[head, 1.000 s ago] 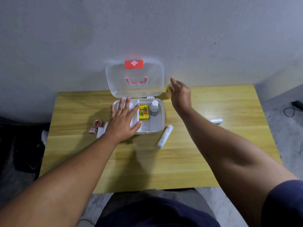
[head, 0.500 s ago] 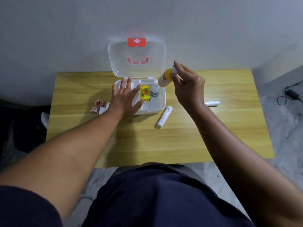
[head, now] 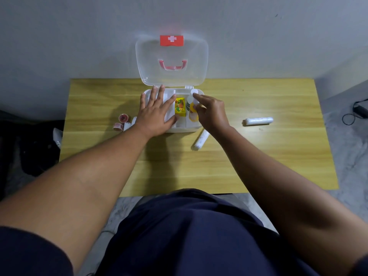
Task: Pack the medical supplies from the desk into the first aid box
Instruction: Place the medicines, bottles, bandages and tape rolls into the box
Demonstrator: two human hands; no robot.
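The white first aid box (head: 180, 129) stands open at the back middle of the desk, its clear lid (head: 172, 62) upright against the wall. My left hand (head: 156, 111) lies flat with spread fingers over the box's left compartments. My right hand (head: 210, 111) holds a yellow bottle (head: 192, 111) with a white cap inside the right compartment, beside a white bottle (head: 189, 99). A small yellow carton (head: 180, 107) sits in the middle compartment. Two white gauze rolls lie on the desk, one (head: 201, 139) right in front of the box and one (head: 257, 121) farther right.
Two reddish tape rolls (head: 121, 122) and a white item (head: 129, 124) lie left of the box. The wooden desk (head: 258, 160) ends at a grey wall behind. A black cable (head: 356, 114) lies on the floor at the right.
My right hand has brought the yellow bottle down from above the box's back right corner into the right compartment. My left hand has stayed flat on the box.
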